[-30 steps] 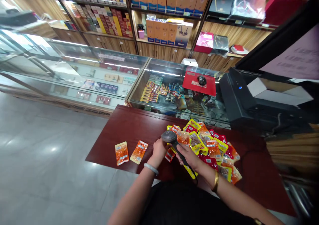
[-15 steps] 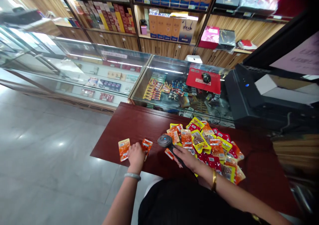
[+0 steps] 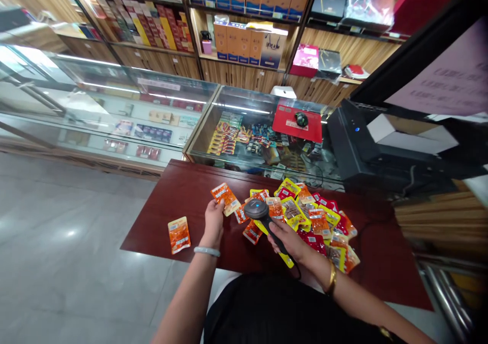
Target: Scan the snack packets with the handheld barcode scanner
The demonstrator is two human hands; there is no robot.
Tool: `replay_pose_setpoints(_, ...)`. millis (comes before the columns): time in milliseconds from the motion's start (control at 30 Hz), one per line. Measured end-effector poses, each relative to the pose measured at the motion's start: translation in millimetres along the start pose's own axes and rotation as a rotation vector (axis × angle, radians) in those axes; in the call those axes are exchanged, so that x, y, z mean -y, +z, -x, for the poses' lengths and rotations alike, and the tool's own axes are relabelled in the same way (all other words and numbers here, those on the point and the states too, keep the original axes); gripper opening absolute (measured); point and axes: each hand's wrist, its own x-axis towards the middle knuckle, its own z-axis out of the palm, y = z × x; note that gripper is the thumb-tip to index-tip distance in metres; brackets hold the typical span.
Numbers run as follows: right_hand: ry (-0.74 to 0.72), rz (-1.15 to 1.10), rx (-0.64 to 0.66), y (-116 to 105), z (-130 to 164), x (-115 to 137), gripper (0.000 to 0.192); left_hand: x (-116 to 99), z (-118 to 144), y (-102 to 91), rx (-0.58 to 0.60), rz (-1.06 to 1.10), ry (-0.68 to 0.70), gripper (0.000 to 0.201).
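Observation:
My left hand (image 3: 214, 219) pinches an orange snack packet (image 3: 226, 199) by its near edge, lifted a little over the dark red table. In my right hand (image 3: 286, 238) is a black barcode scanner (image 3: 256, 209), its fingers wrapped round the handle and its head turned toward the held packet. A single orange-and-cream packet (image 3: 179, 235) lies flat at the table's left end. Right of the scanner spreads a heap of red, yellow and orange snack packets (image 3: 293, 211). One orange packet (image 3: 252, 231) lies just below the scanner head, and a yellow-edged one is partly hidden under the handle.
The dark red table (image 3: 152, 207) meets a glass display counter (image 3: 244, 156) along its far edge. A red mat (image 3: 282, 123) with a black mouse (image 3: 301, 119) lies on the glass. At right stands a black machine (image 3: 343, 146) with an open white box (image 3: 414, 133). Stocked shelves line the wall.
My left hand has moved up and right from the table's near edge, lifting an orange packet toward the scanner. The scanner stays in my right hand. The camera view has shifted slightly.

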Motion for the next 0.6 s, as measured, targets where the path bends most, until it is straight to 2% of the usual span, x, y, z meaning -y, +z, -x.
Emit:
replay_pose_setpoints(100, -0.02, 0.011, 0.018, -0.9, 6.3, 3.8, 0.082, -9.6, -0.4, 14.5, 0.043, 0.104, 0.019, 0.049)
replay_pose_setpoints(333, -0.054, 0.041, 0.041, -1.7, 7.2, 3.5, 0.084, -20.5, 10.3, 38.0, 0.071, 0.113, 0.04, 0.04)
replay_pose_setpoints(600, -0.021, -0.032, -0.018, -13.7, 4.7, 1.6, 0.087, -13.3, 9.1, 44.8, 0.106, 0.194, -0.011, 0.044)
